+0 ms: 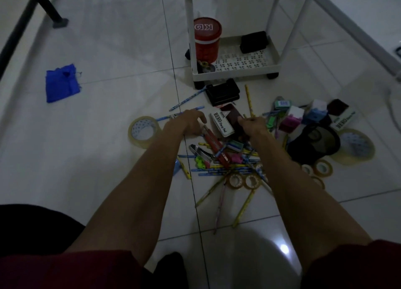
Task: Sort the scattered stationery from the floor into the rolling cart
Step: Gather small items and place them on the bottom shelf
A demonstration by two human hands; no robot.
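A blue cloth (61,83) lies apart on the white floor tiles (108,50) at far left; nearer the middle a large clear tape roll (143,131) lies flat, just beside the left hand (191,120); that hand arches down with bent fingers over blue pencils and the top end of a red cutter (217,145), and I cannot tell whether it grasps anything; a white HERO stamp pad box (222,124) lies between the hands; the right hand (252,124) has its fingers curled together by a yellow pencil (249,100), though what they pinch I cannot tell; below both lies the heap of pencils (227,169) and small tape rolls (243,181); behind stands the white cart (236,70), its bottom shelf holding a red tub (207,39) and a black box (252,42); at right a black mesh cup (314,143) lies tipped over beside another large tape roll (353,146).
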